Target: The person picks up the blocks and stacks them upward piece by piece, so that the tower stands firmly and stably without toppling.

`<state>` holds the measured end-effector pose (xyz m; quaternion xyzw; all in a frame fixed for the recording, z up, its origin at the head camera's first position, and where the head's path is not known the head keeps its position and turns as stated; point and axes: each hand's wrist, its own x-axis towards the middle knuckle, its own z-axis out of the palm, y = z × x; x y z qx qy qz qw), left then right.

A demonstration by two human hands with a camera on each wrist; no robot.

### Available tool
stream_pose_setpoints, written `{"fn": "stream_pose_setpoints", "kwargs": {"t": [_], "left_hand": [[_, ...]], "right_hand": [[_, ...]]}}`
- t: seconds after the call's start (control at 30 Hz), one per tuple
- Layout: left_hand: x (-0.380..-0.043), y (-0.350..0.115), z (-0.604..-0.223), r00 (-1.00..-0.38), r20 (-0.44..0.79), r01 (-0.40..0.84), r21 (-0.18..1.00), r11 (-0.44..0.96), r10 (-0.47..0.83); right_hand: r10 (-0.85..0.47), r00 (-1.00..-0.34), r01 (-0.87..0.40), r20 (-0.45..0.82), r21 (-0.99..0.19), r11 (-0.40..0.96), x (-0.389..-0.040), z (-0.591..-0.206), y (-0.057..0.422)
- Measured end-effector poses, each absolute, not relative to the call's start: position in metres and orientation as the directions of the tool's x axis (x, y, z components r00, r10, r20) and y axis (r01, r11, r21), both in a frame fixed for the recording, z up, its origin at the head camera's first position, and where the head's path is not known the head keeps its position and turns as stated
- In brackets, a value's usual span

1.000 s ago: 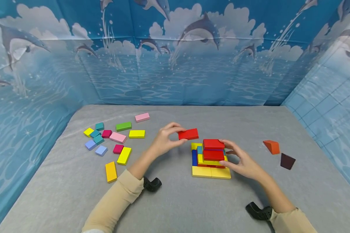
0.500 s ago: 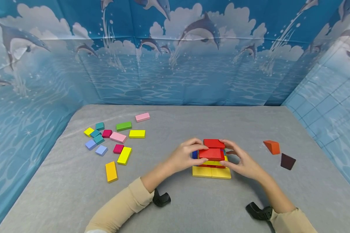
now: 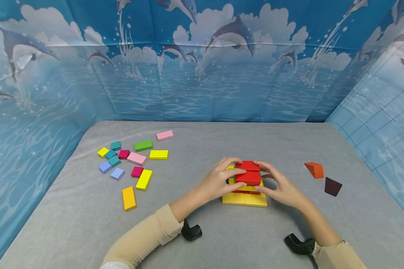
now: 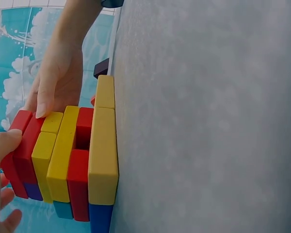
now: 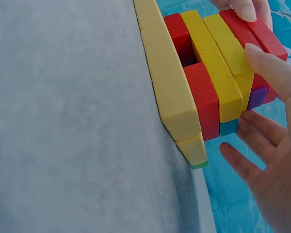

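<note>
A layered stack of wooden blocks (image 3: pixel 244 198) stands on the table, cream at the bottom, then red, yellow and red layers, with blue, teal and purple pieces showing. My left hand (image 3: pixel 219 179) pinches a red block (image 3: pixel 248 178) lying on the very top, thumb on its near side and fingers behind. The left thumb (image 4: pixel 8 141) lies along that block in the left wrist view. From the right, my right hand (image 3: pixel 279 186) holds the upper layers, its thumb (image 5: pixel 269 65) at the near face and its fingers around the far side. Part of the stack's left side is hidden.
Loose blocks lie at the left: a yellow one (image 3: pixel 144 180), an orange-yellow one (image 3: pixel 129 198), a green one (image 3: pixel 143 145), a pink one (image 3: pixel 137 158) and several others. At the right are an orange wedge (image 3: pixel 314 170) and a dark brown block (image 3: pixel 332 186). A dolphin-print curtain (image 3: pixel 202 93) hangs behind.
My left hand has carried the red block rightward onto the top of the stack, then shifted it slightly further right into line. The right hand has stayed at the stack.
</note>
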<state>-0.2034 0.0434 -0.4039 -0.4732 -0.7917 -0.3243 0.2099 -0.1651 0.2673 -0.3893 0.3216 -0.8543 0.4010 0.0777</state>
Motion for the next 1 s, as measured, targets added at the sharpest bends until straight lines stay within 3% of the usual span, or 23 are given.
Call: {"fn": "stream_pose_setpoints", "kwargs": {"t": [0.2,0.63,1.0], "left_hand": [[-0.205,0.045,-0.406,-0.521,0.602,0.851,0.42,0.314,0.606],[-0.211,0.044,-0.412,-0.58,0.536,0.774,0.596,0.211,0.614],[-0.219,0.035,-0.413,-0.616,0.425,0.705,0.673,0.224,0.663]], "right_hand": [[-0.485,-0.781,-0.613,0.394,-0.632,0.474,-0.165,-0.39,0.268],[-0.434,-0.8,-0.597,0.413,-0.613,0.518,-0.161,-0.386,0.264],[-0.409,-0.792,-0.611,0.453,-0.579,0.54,-0.161,-0.385,0.263]]}}
